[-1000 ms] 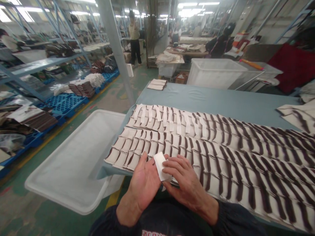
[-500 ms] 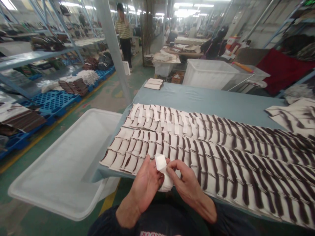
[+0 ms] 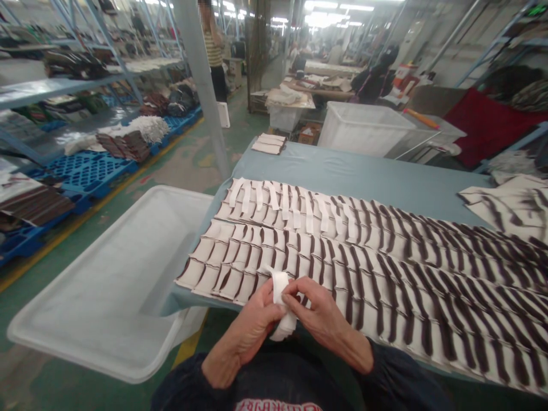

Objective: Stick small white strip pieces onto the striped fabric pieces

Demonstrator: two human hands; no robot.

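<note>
A bunch of white strips [image 3: 280, 283] is between my hands, in front of the table's near edge. My left hand [image 3: 259, 314] is closed around the bunch, its thumb pressing from the left. With thumb and fingertips pinched together, my right hand [image 3: 314, 308] grips the strips from the right side. Their lower ends hang below my fingers. On the table lie long overlapping rows of cream fabric pieces with dark brown edges [image 3: 385, 279]. Several loose white strips [image 3: 309, 214] are laid across the far left rows.
A blue-grey cloth [image 3: 342, 168] covers the table. A white plastic tub [image 3: 145, 274] stands at its left end. Beyond are a stack of cream pieces [image 3: 269, 142], a metal post [image 3: 205, 85], another white bin [image 3: 363, 128] and a person in a striped top [image 3: 213, 51].
My left hand, flatter with fingers spread before, has closed its thumb onto the white strips. My right fingers have shifted slightly left along the bunch. The view has tilted slightly.
</note>
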